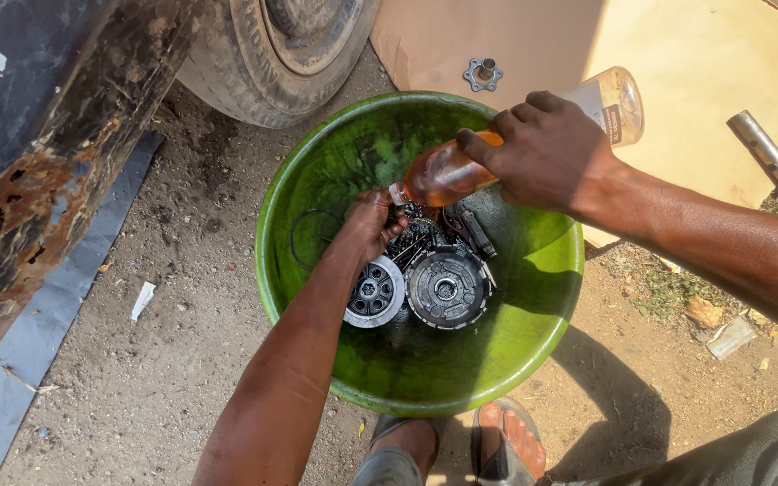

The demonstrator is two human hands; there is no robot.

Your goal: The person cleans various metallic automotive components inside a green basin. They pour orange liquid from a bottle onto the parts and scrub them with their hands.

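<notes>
Partly, left hand (373, 220) hides small parts (416, 241) (dark, indistinct) under tilted bottle (461, 166).

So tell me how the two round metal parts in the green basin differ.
The left disc is lighter, silvery, with open holes around its hub; the right disc is darker, larger, with a ridged rim. The left hand reaches just above the left disc. Both lie flat on the basin bottom.

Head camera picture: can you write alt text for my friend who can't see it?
A person's right hand tips a clear bottle of orange liquid over a green basin on dirt ground. Their left hand reaches in among dark round metal parts. A worn tyre and rusty vehicle body are close by.
</notes>
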